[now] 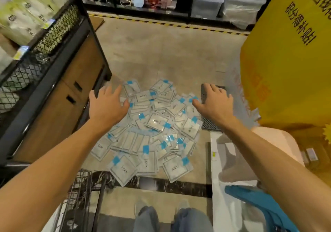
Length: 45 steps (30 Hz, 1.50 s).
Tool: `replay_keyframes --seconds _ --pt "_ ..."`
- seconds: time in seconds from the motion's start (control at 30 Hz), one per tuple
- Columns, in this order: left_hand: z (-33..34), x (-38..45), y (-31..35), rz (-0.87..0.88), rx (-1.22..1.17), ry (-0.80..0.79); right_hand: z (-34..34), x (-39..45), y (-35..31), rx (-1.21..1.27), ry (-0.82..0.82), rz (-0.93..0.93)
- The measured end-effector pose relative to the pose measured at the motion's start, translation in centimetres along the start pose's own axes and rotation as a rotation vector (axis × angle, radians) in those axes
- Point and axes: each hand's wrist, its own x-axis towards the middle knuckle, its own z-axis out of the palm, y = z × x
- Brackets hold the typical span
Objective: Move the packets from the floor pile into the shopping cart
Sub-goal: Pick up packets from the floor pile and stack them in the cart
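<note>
Transfer barely begun: packets [154, 133] remain heaped on the floor [161, 56].
Left hand [107, 104] and right hand [214, 101] hover spread and empty above the pile; shopping cart [80, 192] contents not visible.

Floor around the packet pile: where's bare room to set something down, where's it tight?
Bare concrete beyond the packet pile, up to the striped tape line. Tight left against the wooden cabinet, right by the floor grate and yellow banner, near edge by the shopping cart.
</note>
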Motion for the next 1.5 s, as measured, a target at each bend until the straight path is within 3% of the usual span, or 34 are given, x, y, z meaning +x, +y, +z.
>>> replay_keyframes --seconds 0.33,0.67,1.0,1.13,1.3,1.4,1.5 --pt "23.0 2.0 -1.9 -0.137 -0.073 -0.195 22.9 6.2 -1.5 -0.051 -0.25 -0.135" --pt "54.8 -1.3 -4.4 -0.288 -0.025 -0.453 54.3 6.5 0.8 -0.117 -0.481 -0.175" --pt "81.0 -4.1 -9.7 -0.361 0.072 -0.525 81.0 4.2 0.5 -0.17 -0.491 -0.222" --pt "87.0 -4.5 -11.5 -0.461 0.189 -0.613 87.2 3.3 -0.5 -0.151 -0.438 -0.148" --pt "91.9 -4.3 -14.0 -0.816 -0.036 -0.742 91.4 2.0 -1.5 0.016 -0.343 0.022" --pt "90.8 -4.1 -14.1 -0.725 -0.05 -0.769 92.2 1.5 -1.4 0.1 -0.313 0.067" --pt "90.4 -4.1 -13.9 -0.836 -0.19 -0.769 92.3 1.5 -1.0 0.262 -0.302 0.144"
